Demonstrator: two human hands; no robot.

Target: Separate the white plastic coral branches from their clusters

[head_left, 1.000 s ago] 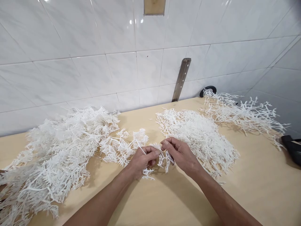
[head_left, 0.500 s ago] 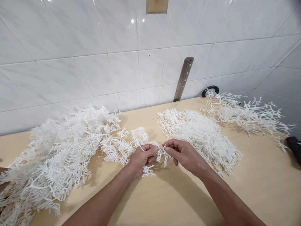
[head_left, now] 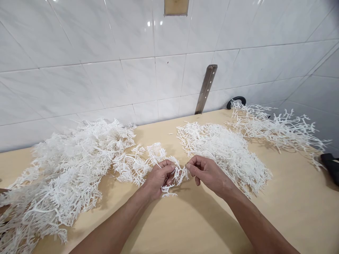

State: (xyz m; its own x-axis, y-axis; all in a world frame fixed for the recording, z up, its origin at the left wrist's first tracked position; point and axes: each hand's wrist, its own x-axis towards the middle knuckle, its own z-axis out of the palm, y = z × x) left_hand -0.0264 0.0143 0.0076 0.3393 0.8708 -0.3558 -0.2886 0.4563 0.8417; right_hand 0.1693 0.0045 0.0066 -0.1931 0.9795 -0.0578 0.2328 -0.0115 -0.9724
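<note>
My left hand is closed around a white branched plastic sprig, whose forked twigs stick out past the thumb and below the fist. My right hand is beside it, thumb and forefinger pinched at the tips of the twigs. Whether a small bit sits between those fingertips is hard to make out. Just behind my left hand lies a small cluster of white sprigs. A pile of short, loose white pieces lies beyond my right hand.
A large heap of white branched sprigs covers the left of the wooden table. Barer white branches lie at the back right. A metal strip leans on the tiled wall, near a black ring. A black object is at the right edge.
My right hand has shifted slightly right, and the sprig's twigs have turned a little between the hands. My left hand stays closed in nearly the same spot.
</note>
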